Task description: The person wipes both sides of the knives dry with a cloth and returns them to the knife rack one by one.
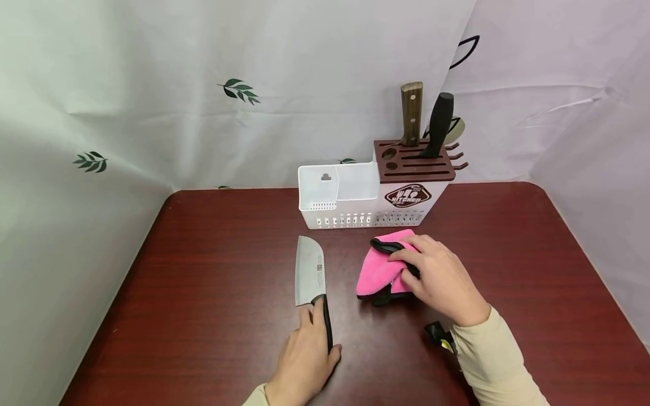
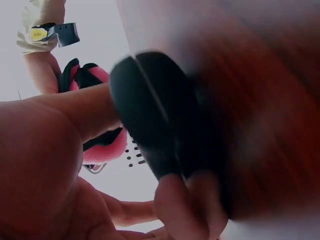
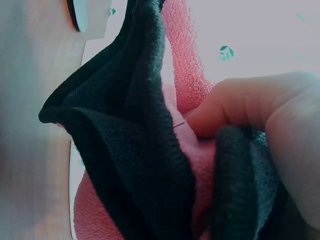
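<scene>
A kitchen knife [image 1: 310, 270] with a broad blade lies flat or nearly so at mid-table, tip toward the back. My left hand [image 1: 303, 356] grips its black handle, thumb on one side and fingers on the other. In the left wrist view the handle [image 2: 155, 112] is seen end-on, close to the thumb. To the right, my right hand [image 1: 443, 282] pinches a crumpled cloth [image 1: 374, 272], pink on one face and black on the other. The right wrist view shows the cloth's black folds [image 3: 135, 145] bunched at the thumb. Whether the cloth touches the table cannot be told.
Behind the cloth stands a white plastic knife holder [image 1: 355, 220] with a brown slotted top. A wooden-handled knife [image 1: 412, 113] and a black-handled one [image 1: 440, 124] stick up from it. White curtains [image 1: 152, 67] enclose the dark red table [image 1: 213, 316].
</scene>
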{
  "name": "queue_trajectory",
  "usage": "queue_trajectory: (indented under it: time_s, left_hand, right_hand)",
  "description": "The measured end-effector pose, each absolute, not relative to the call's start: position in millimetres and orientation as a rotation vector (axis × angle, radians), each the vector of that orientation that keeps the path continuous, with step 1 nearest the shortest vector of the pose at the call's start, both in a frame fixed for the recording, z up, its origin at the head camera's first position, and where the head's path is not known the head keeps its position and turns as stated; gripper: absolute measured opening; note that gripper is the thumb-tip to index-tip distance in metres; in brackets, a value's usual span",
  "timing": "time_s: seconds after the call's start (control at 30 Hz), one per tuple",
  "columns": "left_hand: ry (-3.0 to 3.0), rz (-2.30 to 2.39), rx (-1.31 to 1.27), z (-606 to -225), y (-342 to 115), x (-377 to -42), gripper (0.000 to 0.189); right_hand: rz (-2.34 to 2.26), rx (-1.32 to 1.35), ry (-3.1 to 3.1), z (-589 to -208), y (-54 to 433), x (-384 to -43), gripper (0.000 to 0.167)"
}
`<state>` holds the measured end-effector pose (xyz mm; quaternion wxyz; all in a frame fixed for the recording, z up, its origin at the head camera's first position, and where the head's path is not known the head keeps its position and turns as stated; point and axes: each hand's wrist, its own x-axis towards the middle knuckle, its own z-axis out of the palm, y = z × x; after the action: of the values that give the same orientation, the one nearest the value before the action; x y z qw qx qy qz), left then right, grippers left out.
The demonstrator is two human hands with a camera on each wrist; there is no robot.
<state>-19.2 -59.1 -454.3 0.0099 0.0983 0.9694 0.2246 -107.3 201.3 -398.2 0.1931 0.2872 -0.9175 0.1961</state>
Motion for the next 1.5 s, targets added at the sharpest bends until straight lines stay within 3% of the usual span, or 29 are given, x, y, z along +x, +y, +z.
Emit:
queue_trajectory:
  time_s: [0.33,1.0,1.5]
  left_hand:
    - [3.115,0.681,0.301,-451,-63,-21,0.077]
    - [3.144,0.704,0.307,-430,-71,-22,0.067]
    - [3.103,0.809,0.594,-402,-76,-20,0.063]
  right_hand:
    - [0.549,0.815,-2.568,-397,201,-108,0.030]
    - [0.589,0.796,-2.470,-394,202,-107,0.029]
    - [0.693,0.754,-2.388,-391,199,-104,0.027]
